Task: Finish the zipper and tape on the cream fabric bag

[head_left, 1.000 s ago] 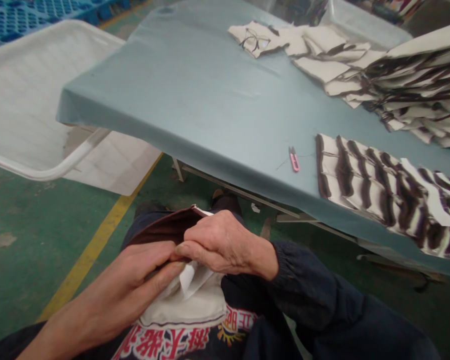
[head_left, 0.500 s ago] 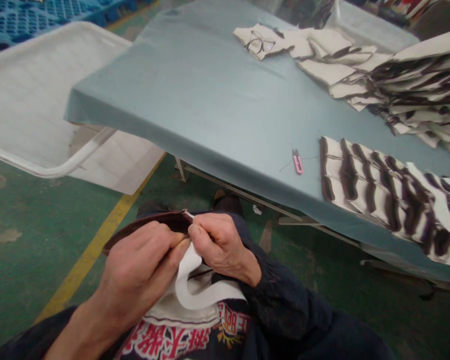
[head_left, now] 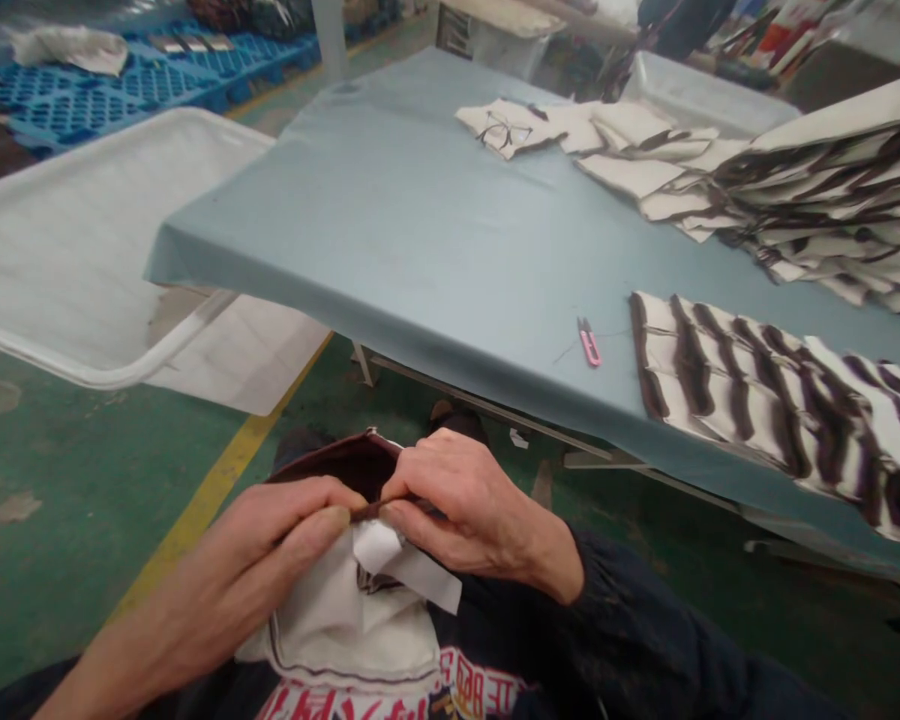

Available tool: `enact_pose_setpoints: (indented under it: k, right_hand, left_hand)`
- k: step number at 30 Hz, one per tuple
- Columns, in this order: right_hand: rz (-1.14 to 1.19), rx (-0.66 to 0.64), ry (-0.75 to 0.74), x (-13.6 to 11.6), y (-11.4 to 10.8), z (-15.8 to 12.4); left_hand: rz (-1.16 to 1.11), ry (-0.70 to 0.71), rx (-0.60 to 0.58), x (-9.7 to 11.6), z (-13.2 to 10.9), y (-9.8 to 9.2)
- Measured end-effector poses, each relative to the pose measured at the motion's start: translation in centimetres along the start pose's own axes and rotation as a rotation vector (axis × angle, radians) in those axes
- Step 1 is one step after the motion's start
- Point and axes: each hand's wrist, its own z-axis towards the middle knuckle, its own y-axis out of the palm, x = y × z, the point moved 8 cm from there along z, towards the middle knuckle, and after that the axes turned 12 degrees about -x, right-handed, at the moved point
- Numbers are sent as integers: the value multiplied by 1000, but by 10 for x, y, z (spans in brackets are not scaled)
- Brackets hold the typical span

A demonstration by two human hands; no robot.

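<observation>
Over my lap, both hands pinch the dark brown edge of a cream-and-brown fabric piece. My left hand grips the edge from the left, thumb against the fingers. Just to the right, my right hand is closed on the same edge, the fingertips a short gap from the left ones. Below the pinched edge hangs a white strip, its free end pointing right. The brown inner side of the piece opens upward behind my fingers. A dark stitched line runs along its cream lower border.
A table with a grey-blue cover stands ahead. On it lie pink thread snips, striped brown-and-cream pieces, a heap of similar pieces and eyeglasses. A white plastic tub stands left, near a blue pallet.
My right hand has shifted right and turned, now pinching the brown edge. The white strip's loop has become a shorter hanging end. More cream fabric shows, and the view has tilted up slightly.
</observation>
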Motion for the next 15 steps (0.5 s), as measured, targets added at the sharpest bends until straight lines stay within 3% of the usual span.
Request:
enact_pose_setpoints:
  k: [4, 7, 11, 15]
  right_hand:
    - [-29, -23, -15, -8, -2, 4]
    - [-25, -51, -16, -6, -7, 3]
    - [5, 10, 29, 21, -18, -4]
    - [52, 28, 131, 52, -20, -7]
  left_hand:
    - [11, 61, -84, 17, 11, 4]
    - [100, 127, -41, 22, 9, 5]
    - [215, 173, 84, 10, -3, -5]
    - [244, 143, 76, -7, -7, -21]
